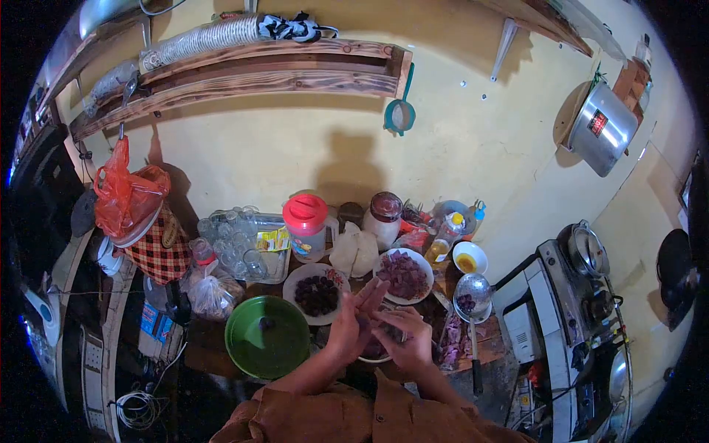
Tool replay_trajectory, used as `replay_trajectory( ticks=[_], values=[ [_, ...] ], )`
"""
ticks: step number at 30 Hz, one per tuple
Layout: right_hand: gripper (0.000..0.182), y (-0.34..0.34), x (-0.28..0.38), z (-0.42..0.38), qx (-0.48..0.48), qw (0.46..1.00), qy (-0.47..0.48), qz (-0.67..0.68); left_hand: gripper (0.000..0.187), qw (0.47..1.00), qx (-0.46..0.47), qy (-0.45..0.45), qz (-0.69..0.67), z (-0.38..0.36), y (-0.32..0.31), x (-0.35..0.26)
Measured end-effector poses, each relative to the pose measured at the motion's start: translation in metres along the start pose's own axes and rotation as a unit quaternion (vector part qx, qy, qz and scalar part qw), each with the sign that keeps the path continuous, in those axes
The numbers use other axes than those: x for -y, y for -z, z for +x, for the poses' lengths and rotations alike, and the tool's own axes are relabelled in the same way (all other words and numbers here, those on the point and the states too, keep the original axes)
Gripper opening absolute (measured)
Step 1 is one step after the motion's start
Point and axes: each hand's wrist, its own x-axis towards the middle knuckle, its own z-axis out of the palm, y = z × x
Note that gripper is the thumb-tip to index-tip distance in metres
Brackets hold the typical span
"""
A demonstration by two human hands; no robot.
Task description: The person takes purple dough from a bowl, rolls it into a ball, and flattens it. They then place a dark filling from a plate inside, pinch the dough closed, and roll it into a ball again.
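My left hand (350, 325) is raised over a bowl, its fingers stretched out and stained purple. Close beside it, my right hand (408, 337) points its straightened fingers towards the left palm. Whether something small lies between the hands is hidden. Below them the bowl (375, 360) with purple contents shows only in part. A plate of dark purple balls (316, 295) lies just left of my hands. Beyond them stands a white bowl of purple chunks (405, 276). To the right, a strainer ladle (473, 297) with purple bits rests over a small bowl.
A green basin (267, 337) stands at the left. Behind are glasses on a tray (275, 266), a red-lidded pitcher (306, 226), a jar (384, 221), and an oil bottle (444, 238). Purple peelings (452, 342) lie right of my hands. A gas stove (569, 288) stands farther right.
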Motion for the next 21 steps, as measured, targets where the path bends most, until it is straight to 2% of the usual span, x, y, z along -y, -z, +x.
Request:
replay_trajectory(
  ticks=[4,7,9,10,12,13,15,16,18,19,21],
  values=[
    [0.025,-0.003,-0.010,-0.003,0.032,0.999,0.041,0.002,0.077,0.999,0.008,0.032,0.020,-0.006,-0.010,-0.004],
    [0.024,-0.003,-0.010,-0.004,0.053,0.998,0.015,0.000,0.068,0.999,0.014,0.033,0.004,-0.005,-0.006,-0.003],
    [0.021,-0.006,-0.008,-0.006,0.014,0.996,-0.067,0.060,0.082,0.996,0.005,0.015,0.092,-0.004,-0.002,-0.001],
    [0.021,-0.006,-0.006,-0.006,0.014,0.996,-0.068,0.060,0.082,0.996,0.005,0.015,0.092,-0.004,-0.003,-0.001],
    [0.017,-0.006,-0.002,-0.005,0.028,0.999,0.024,-0.001,0.083,1.000,0.015,0.011,0.000,-0.006,-0.004,-0.001],
    [0.017,-0.006,-0.003,-0.005,0.028,0.999,0.024,-0.002,0.083,1.000,0.016,0.011,0.000,-0.006,-0.004,-0.002],
    [0.015,-0.006,-0.005,-0.006,0.045,0.997,-0.037,0.050,0.083,0.997,0.043,-0.006,-0.072,-0.005,-0.004,-0.004],
    [0.015,-0.007,-0.005,-0.007,0.045,0.997,-0.037,0.051,0.083,0.997,0.042,-0.006,-0.071,-0.005,-0.004,-0.004],
    [0.014,-0.009,-0.005,-0.008,0.025,0.977,-0.169,0.131,0.084,0.997,0.022,-0.025,-0.068,-0.004,-0.004,-0.003],
    [0.014,-0.010,-0.005,-0.009,0.026,0.977,-0.169,0.131,0.084,0.997,0.022,-0.026,-0.068,-0.004,-0.003,-0.002],
    [0.014,-0.013,-0.007,-0.010,0.066,0.992,-0.070,0.082,0.087,0.999,-0.008,-0.015,-0.031,-0.002,0.001,0.000]
  ],
)
